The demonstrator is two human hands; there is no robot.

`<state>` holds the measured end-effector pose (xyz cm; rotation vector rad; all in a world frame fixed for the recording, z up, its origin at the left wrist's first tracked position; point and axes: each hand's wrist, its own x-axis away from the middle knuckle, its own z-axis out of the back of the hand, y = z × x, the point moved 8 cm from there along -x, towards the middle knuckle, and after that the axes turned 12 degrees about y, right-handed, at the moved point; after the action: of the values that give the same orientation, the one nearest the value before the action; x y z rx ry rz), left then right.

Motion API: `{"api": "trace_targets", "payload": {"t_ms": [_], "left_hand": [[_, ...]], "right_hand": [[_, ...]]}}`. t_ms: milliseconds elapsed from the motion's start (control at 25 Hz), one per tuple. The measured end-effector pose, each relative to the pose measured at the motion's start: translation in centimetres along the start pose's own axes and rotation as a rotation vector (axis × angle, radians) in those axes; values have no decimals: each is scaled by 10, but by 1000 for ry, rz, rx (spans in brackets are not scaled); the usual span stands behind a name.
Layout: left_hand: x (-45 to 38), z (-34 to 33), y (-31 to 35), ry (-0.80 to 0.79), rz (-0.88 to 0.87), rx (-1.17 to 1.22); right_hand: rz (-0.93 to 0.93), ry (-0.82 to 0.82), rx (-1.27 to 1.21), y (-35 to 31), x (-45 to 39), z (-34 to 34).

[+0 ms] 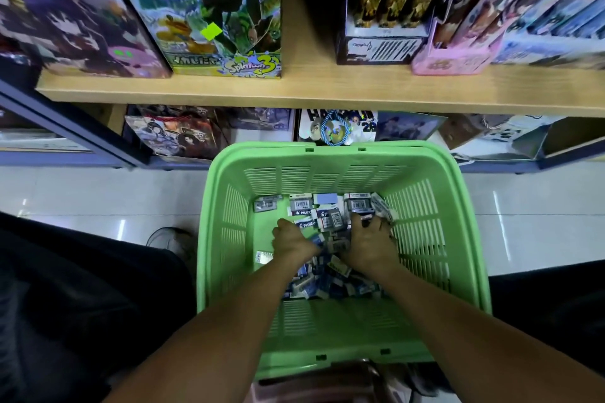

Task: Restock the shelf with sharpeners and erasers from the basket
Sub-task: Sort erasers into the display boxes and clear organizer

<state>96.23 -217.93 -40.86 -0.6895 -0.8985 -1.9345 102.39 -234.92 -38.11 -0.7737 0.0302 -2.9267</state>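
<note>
A green slatted basket (422, 226) stands on the floor below the shelf. Its bottom holds several small packs of erasers and sharpeners (327, 214) in blue, white and grey. Both my hands reach down into the pile. My left hand (291, 240) is curled, knuckles up, its fingers buried among the packs. My right hand (370, 245) is curled over packs at the right side of the pile, with small packs showing at its fingertips. What each hand grips is hidden under the hand.
A wooden shelf (327, 88) runs above the basket, with game and figure boxes (209, 10) standing on it and a gap in the middle. A lower shelf holds printed bags (173, 134). White tiled floor (98, 193) lies to both sides; a shoe (170, 240) sits left of the basket.
</note>
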Motion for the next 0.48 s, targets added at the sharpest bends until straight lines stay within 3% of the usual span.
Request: {"api": "trace_targets", "payload": {"t_ms": [240,400,480], "left_hand": [[1,-10,-1,-112,-29,355],[14,-19,12,-164,-199,194],[12,-19,15,-168,-174,196]], "right_hand": [[-39,-58,-243,4,-15,4],[23,-75,-158,-3,-11,0],[63,-103,-105,-11,-8,-3]]}}
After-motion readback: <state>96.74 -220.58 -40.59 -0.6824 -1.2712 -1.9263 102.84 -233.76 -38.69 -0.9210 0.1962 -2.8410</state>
